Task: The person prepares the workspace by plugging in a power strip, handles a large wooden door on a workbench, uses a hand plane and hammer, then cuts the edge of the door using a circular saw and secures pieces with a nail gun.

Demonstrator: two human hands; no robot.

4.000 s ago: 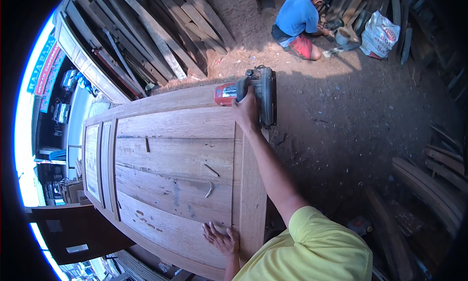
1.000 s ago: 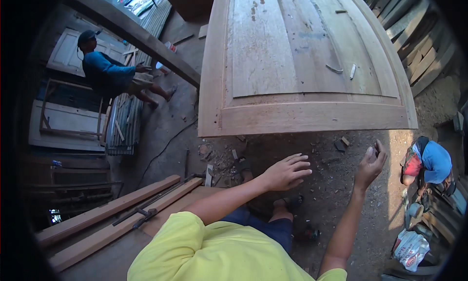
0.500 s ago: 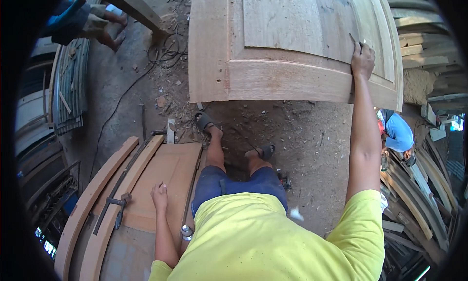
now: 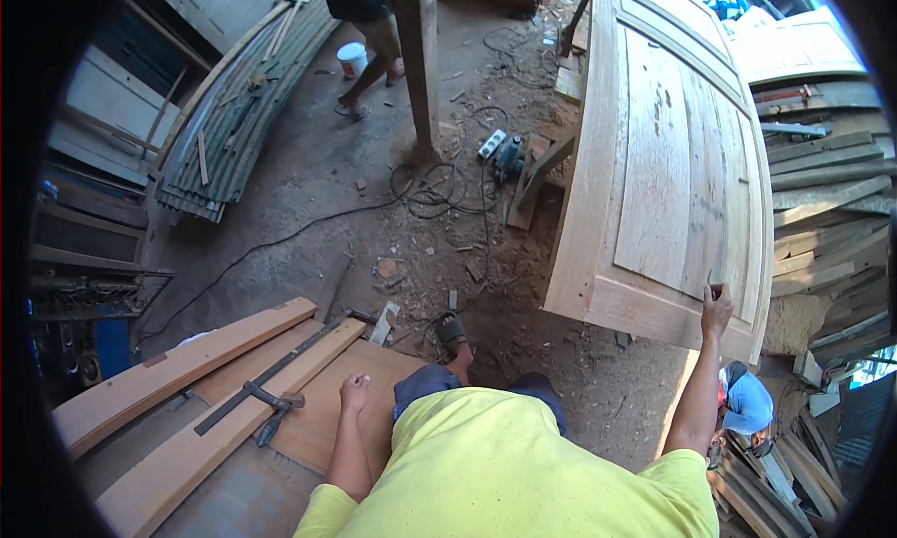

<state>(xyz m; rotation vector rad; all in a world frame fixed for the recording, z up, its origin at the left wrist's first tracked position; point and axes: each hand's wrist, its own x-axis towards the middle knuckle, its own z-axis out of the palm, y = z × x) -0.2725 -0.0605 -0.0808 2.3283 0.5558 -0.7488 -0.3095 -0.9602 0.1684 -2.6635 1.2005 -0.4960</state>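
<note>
My right hand [image 4: 716, 312] is closed at the near end of a raised wooden panel door [image 4: 654, 155]. A thin, dark, stick-like piece [image 4: 709, 278] pokes up from its fingers; its kind is too small to make out. My left hand [image 4: 355, 393] hangs with curled fingers above a flat brown door panel [image 4: 369, 365] low on my left. Whether anything is inside that fist is hidden. Beside it, a bar clamp [image 4: 271, 400] lies across a long wooden rail [image 4: 238, 431], parallel to a second, curved-looking rail [image 4: 187, 375].
A wooden post [image 4: 416, 71] stands ahead, with coiled black cable [image 4: 434, 191], a power strip [image 4: 491, 144] and a blue power tool [image 4: 510, 157] near it. Another person [image 4: 369, 34] is beyond, by a white bucket [image 4: 352, 60]. Stacked timber [image 4: 827, 211] lines the right; corrugated sheets [image 4: 252, 99] lie far left.
My view has swung left, so the raised door now appears farther right and more of it shows. My right hand stays at its near end; my left hand stays curled.
</note>
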